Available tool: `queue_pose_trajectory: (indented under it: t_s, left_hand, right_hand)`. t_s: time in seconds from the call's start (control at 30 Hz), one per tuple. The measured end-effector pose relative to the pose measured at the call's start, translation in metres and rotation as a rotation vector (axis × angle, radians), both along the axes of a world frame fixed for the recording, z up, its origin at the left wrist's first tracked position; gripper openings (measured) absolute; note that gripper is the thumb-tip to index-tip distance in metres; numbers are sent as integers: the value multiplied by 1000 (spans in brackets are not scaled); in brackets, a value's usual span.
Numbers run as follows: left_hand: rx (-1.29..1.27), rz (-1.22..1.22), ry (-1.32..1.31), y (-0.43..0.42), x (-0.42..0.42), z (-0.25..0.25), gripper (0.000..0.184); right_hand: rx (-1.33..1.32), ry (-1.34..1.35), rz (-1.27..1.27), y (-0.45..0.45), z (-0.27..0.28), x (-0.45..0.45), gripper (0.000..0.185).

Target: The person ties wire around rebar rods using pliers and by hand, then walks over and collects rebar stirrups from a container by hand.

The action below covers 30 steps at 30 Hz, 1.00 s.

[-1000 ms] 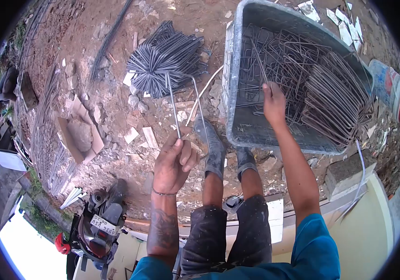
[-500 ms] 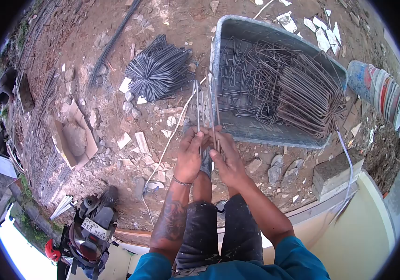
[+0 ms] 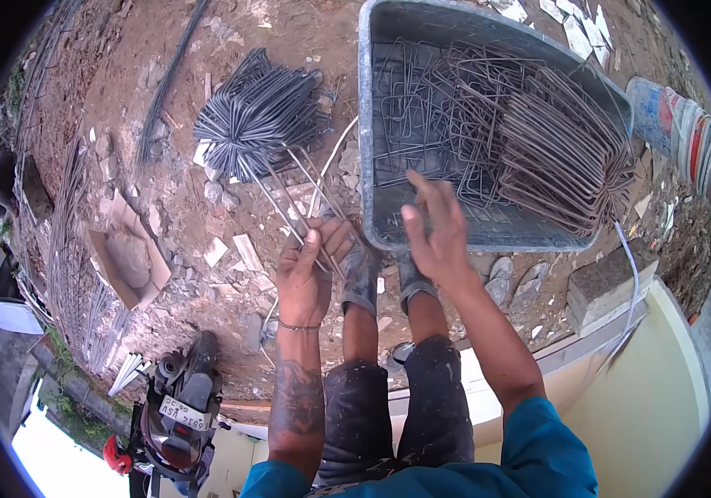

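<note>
My left hand [image 3: 309, 274] is closed around a few thin rebar stirrups [image 3: 289, 199], whose bent ends point up and to the left. Apart from it, my right hand [image 3: 438, 228] is empty, its fingers spread over the near wall of the grey plastic tub [image 3: 364, 108]. Inside that tub lie loose, tangled stirrups [image 3: 409, 104] and a neat stack of rusty stirrups [image 3: 559, 158]. On the ground beyond my left hand sits a bundle of darker stirrups [image 3: 256, 116], fanned out at its near end.
Long steel bars [image 3: 169, 83] lie on the dirt at the left, above a torn cardboard box [image 3: 131, 257]. Nested buckets [image 3: 679, 133] rest right of the tub. A motorbike [image 3: 177, 407] stands at lower left, and a concrete block [image 3: 604, 290] sits by the wall.
My right hand has let go of the stirrups and moved right, opening over the tub's edge. My left hand has shifted left and lower with the stirrups, now tilted left.
</note>
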<state>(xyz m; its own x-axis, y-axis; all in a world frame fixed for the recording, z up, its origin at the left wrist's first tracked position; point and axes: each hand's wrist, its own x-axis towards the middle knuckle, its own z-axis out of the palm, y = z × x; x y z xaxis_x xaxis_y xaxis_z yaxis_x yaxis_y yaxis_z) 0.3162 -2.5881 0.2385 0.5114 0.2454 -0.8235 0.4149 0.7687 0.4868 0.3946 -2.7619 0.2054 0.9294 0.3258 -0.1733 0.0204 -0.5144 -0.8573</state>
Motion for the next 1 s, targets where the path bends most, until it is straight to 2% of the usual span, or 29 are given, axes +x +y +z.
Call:
queue_pose_trajectory:
  t_s: [0.03, 0.07, 0.13, 0.2, 0.27, 0.33, 0.37, 0.43, 0.57, 0.67, 0.73, 0.77, 0.83, 0.93, 1.0]
  left_hand:
    - [25, -11, 30, 6, -1, -8, 24]
    - [30, -12, 44, 8, -1, -15, 24]
    - [0, 0, 4, 15, 1, -28, 23]
    - [5, 6, 43, 20, -5, -36, 25]
    - [-24, -18, 32, 24, -4, -38, 28]
    - [-20, -22, 59, 25, -7, -35, 31]
    - [-42, -24, 60, 24, -9, -33, 31]
    - [-46, -18, 74, 20, -8, -24, 31]
    - [-21, -42, 110, 15, -1, 3, 30]
    - [-37, -107, 38, 16, 1, 13, 29]
    - [-25, -120, 47, 15, 8, 28, 28]
    - [-44, -175, 46, 16, 12, 36, 28]
    - [-82, -240, 75, 16, 22, 53, 32]
    - [-128, -331, 57, 13, 27, 70, 38]
    - [-127, -309, 82, 6, 27, 80, 36]
  right_hand:
    - [-67, 41, -262, -5, -40, 10, 33]
    - [-193, -46, -368, -11, -100, 14, 33]
    - [-508, 295, -129, -2, -184, 17, 24]
    - [-721, 551, 132, 22, -226, 10, 23]
    - [-715, 556, 136, 38, -256, 6, 25]
    - [-754, 525, 123, 28, -261, -1, 27]
    - [-663, 423, 15, 21, -264, -10, 26]
    - [-505, 206, -97, 5, -256, -20, 23]
    - [-257, 349, -167, -29, -143, -5, 16]
    - [-305, 307, -78, -52, -70, -9, 17]
    - [-188, -54, 118, -66, -47, -19, 26]
    - [-179, -70, 119, -69, -36, -20, 26]
    - [-120, -289, 220, -71, -21, -18, 38]
    - [-75, -369, 267, -62, -4, -10, 42]
    - [-42, -385, 307, -52, 1, -9, 43]
